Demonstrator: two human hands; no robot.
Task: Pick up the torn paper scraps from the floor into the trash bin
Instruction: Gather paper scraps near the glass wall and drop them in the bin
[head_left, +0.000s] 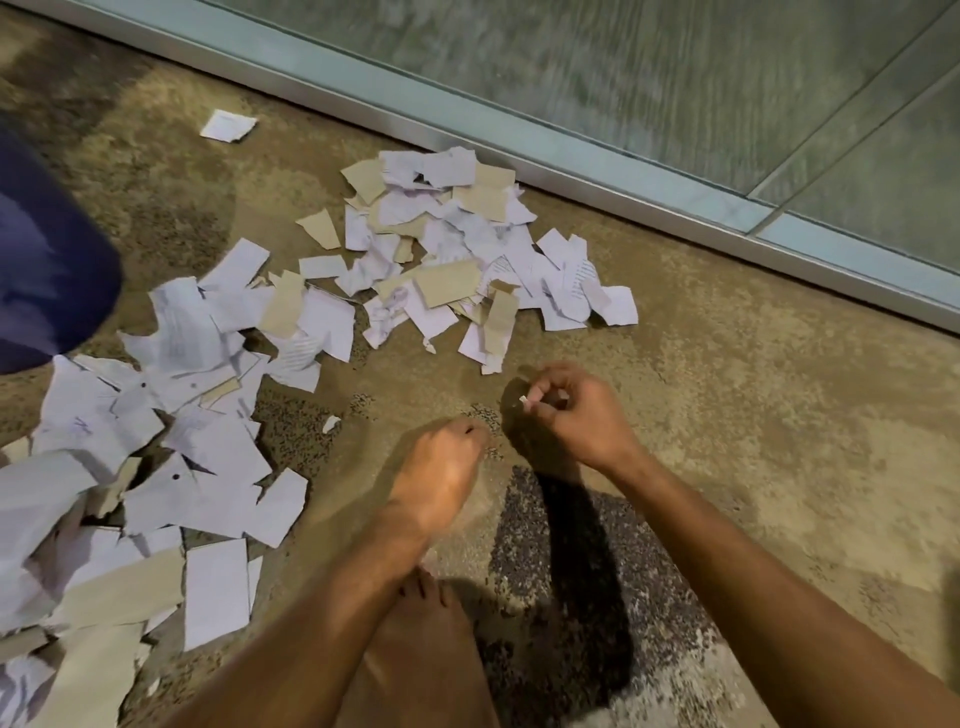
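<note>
Speckled floor (727, 415), illegibly printed scraps (441, 249)

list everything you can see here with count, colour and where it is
paper scraps: too many to count, white and tan, two heaps on the floor, one centre, one lower left
lone scrap: one, white, upper left, apart from the heaps
small scrap: one, white, on the floor left of the left hand
floor: one, mottled brown
glass partition: one, greenish with a metal base rail, top
dark blue object: one, left edge, cannot tell what
left hand: fingertips down at the floor
right hand: pinches a tiny white bit
</note>
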